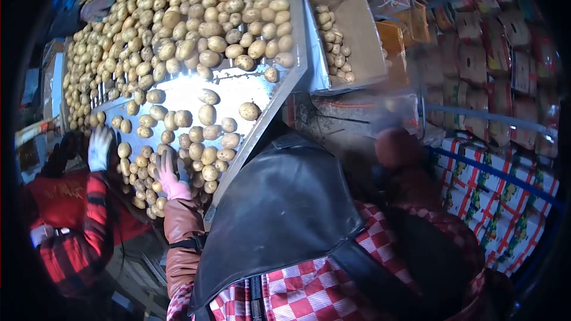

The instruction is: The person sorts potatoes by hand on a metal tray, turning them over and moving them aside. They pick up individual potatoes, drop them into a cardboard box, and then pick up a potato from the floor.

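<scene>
My left hand, in a pink and grey glove, lies over potatoes at the lower end of a metal sorting table. Its fingers are stretched out and touch the potatoes, gripping none that I can see. Off to the right, my right hand is smeared by motion beside the cardboard boxes, and its fingers cannot be made out. A small pale spot shows near it, too blurred to name. Above it stands an open cardboard box holding a layer of potatoes.
A metal rim runs along the table's right side. A co-worker's white-gloved hand is at the left edge; another gloved hand rests among potatoes farther up. Stacked printed cartons and blue rails stand at right.
</scene>
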The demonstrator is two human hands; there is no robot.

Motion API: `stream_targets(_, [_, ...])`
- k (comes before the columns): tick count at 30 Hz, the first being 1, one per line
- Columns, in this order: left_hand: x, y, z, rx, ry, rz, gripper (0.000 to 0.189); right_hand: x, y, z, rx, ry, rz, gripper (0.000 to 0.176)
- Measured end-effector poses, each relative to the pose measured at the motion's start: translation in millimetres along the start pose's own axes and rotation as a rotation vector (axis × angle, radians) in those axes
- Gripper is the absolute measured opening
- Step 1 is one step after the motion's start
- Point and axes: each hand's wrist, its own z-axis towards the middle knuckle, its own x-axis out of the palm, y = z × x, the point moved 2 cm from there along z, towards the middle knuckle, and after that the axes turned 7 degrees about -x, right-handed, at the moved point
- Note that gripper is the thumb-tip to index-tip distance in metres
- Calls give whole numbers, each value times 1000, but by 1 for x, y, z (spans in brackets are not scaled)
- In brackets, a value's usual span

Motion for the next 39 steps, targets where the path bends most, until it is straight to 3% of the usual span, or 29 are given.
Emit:
stream_targets(1, [0,1,-3,-15,-3,-61,48,-27,18,1,-138,-138,-3,35])
stream_targets(2, [-6,5,-8,-50,-22,-109,48,-40,25,0,-156,-104,90,36])
stream_targets(4, [-16,-16,-4,-137,-4,-104,48,-26,21,8,79,292,284,39])
stream_targets(6, [-15,-40,8,-150,-30,-145,47,21,-5,8,374,628,285,45])
stream_targets(7, [-27,-63,17,-107,84,-228,47,60,-22,12,362,556,102,43])
stream_targets(8, [-1,-65,17,36,-74,-265,49,101,-42,6,326,485,-79,41])
stream_targets(9, [-23,-87,25,-1,291,-123,51,137,-60,3,317,452,-361,38])
stream_targets(10, [-18,-93,20,90,236,-8,55,192,-71,-35,321,739,-605,34])
stream_targets(12, [-18,-67,-7,86,116,15,62,246,-104,-33,134,755,-844,34])
stream_targets(13, [-26,-55,-15,-12,170,9,66,265,-114,-33,147,789,-858,34])
stream_targets(16, [-30,-14,-65,-253,14,75,65,319,-138,-55,187,1057,-1027,36])
stream_targets(18, [-20,-3,-86,-330,-58,124,60,347,-158,-73,288,814,-1381,39])
stream_targets(19, [-11,-1,-92,-425,-111,68,57,340,-168,-48,221,945,-1465,41])
stream_targets(20, [-6,-5,-94,-517,-163,12,55,348,-182,-37,-42,1011,-1925,50])
stream_targets(21, [-22,-31,-82,-444,-143,7,50,345,-202,-38,-218,1181,-2139,54])
stream_targets(22, [-36,-56,-69,-447,213,44,56,340,-224,-50,-420,1347,-2340,58])
stream_targets(24, [-2,-66,-70,12,47,58,58,358,-260,-121,-341,1603,-2537,67])
stream_targets(26, [-7,-44,-74,-140,50,25,59,361,-293,-116,-127,1962,-2336,65])
stream_targets(27, [-10,-30,-79,-269,67,-1,60,364,-296,-114,-243,2047,-2102,65])
stream_targets(28, [-25,-32,-84,-364,43,37,57,384,-300,-125,-5,2078,-2018,66])
stream_targets(30, [-12,-12,-94,-515,52,20,57,438,-290,-175,48,1757,-2187,56])
stream_targets(31, [-27,-12,-93,-550,-31,-31,51,447,-306,-145,-152,1696,-2018,53])
stream_targets(32, [-42,-13,-88,-709,-32,-159,44,452,-326,-91,-334,1619,-1842,51])
stream_targets(34, [-30,15,-91,-613,-317,-129,48,476,-374,30,-1255,1952,-1499,59])
stream_targets(36, [-51,39,-60,-606,-470,-85,59,517,-331,-86,-1791,1687,-1606,65])
stream_targets(38, [-96,54,-14,-660,-425,-140,52,507,-340,-119,-1168,1710,-2048,70])
stream_targets(39, [-107,67,13,-865,-172,-214,45,485,-350,-124,-1350,1747,-2105,70])
